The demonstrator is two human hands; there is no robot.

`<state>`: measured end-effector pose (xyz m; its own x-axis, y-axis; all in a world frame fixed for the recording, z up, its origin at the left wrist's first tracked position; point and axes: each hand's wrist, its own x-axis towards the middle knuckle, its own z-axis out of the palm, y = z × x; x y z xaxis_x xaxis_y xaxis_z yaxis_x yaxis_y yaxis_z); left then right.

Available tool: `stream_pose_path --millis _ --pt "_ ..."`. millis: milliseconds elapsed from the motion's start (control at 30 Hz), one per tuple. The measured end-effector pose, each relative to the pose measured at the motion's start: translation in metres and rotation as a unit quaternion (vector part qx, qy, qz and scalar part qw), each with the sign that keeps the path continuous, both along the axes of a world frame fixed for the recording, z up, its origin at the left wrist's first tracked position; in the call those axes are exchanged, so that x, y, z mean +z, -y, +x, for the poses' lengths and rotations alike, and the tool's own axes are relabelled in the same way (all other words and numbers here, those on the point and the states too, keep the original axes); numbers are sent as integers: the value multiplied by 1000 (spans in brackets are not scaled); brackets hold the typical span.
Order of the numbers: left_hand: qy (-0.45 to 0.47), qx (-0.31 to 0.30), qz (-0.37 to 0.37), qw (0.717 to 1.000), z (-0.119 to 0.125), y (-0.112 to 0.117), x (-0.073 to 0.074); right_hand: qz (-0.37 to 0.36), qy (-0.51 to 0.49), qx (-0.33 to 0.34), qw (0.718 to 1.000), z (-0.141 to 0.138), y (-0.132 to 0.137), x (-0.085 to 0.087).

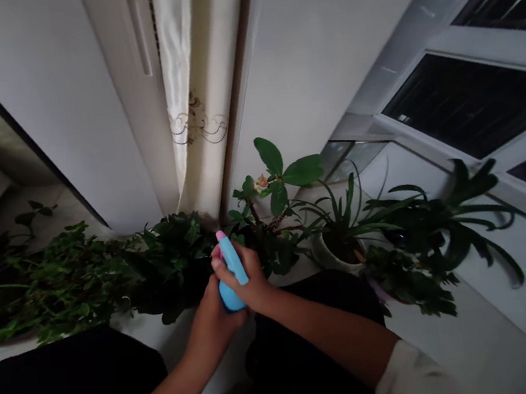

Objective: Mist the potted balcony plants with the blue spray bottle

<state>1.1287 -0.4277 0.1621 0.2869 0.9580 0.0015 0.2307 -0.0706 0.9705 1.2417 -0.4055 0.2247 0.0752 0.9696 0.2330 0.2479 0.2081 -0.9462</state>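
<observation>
A blue spray bottle (pixel 234 263) with a pink nozzle is held between both hands, its nozzle pointing away toward the plants. My right hand (pixel 253 276) is closed around the neck and trigger of its head. Lower down, my left hand (pixel 215 314) wraps the rounded body of the bottle. Just beyond the nozzle grow a dark leafy plant (pixel 178 254) and a taller plant with broad leaves and a pale flower (pixel 275 182). The bottle's underside is hidden by my hands.
A bushy green plant (pixel 59 278) spreads at the left. To the right stand a white pot (pixel 322 254) with narrow leaves and a long-leaved plant (pixel 462 221). A cream embroidered curtain (pixel 199 88) hangs behind, beside white panels. Dark windows (pixel 479 98) are at the right.
</observation>
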Motion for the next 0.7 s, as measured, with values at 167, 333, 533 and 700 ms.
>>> stream_pose_path --millis 167,333,533,700 --pt "-33 -63 23 997 22 -1 37 44 12 -112 993 19 17 27" --pt "-44 -152 27 987 49 2 64 104 44 -123 986 50 36 48" --pt "-89 -197 113 970 78 14 75 83 27 -241 966 85 54 38" --pt "-129 -217 77 964 91 22 66 63 -7 -224 973 98 61 27"
